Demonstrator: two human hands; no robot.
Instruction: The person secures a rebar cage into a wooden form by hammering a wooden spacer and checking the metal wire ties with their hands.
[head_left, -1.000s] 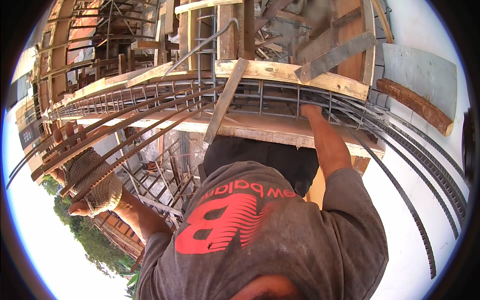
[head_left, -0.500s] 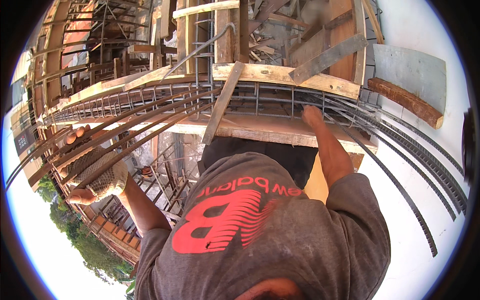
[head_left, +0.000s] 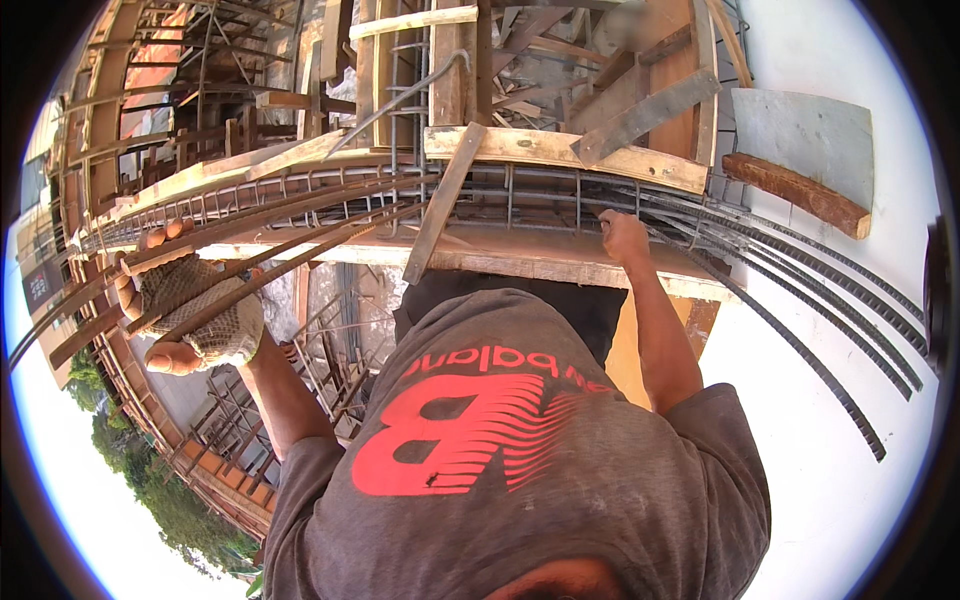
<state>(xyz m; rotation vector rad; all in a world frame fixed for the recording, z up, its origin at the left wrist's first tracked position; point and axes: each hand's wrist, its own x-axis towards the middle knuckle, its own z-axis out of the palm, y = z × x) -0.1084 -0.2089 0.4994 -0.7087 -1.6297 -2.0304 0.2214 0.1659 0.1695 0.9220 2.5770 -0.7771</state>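
Observation:
My left hand (head_left: pixel 232 335), in a pale mesh glove with bare fingertips, is closed around several ribbed rebar rods (head_left: pixel 265 275). These rods cross its palm and slant up to the right into the rebar cage (head_left: pixel 400 205). The fingers curl over the far side, with the thumb on the near side. My right hand (head_left: pixel 626 238) is bare and closed at the cage's near side, just above the wooden formwork edge (head_left: pixel 540 268). What its fingers hold, if anything, is hidden. To its right, rebar ends (head_left: pixel 835 300) fan out of the cage.
A narrow board (head_left: pixel 444 205) lies across the cage. Long planks (head_left: pixel 570 155) line its far side. At the right are a white wall (head_left: pixel 800 420), a grey sheet (head_left: pixel 810 140) and a brown wood block (head_left: pixel 795 195). Scaffolding and trees (head_left: pixel 170 500) show far below at left.
The rebar ends at the right have shifted upward and slightly right. My left hand has moved a little right with its rods, still gripping. My right hand stays closed at nearly the same spot.

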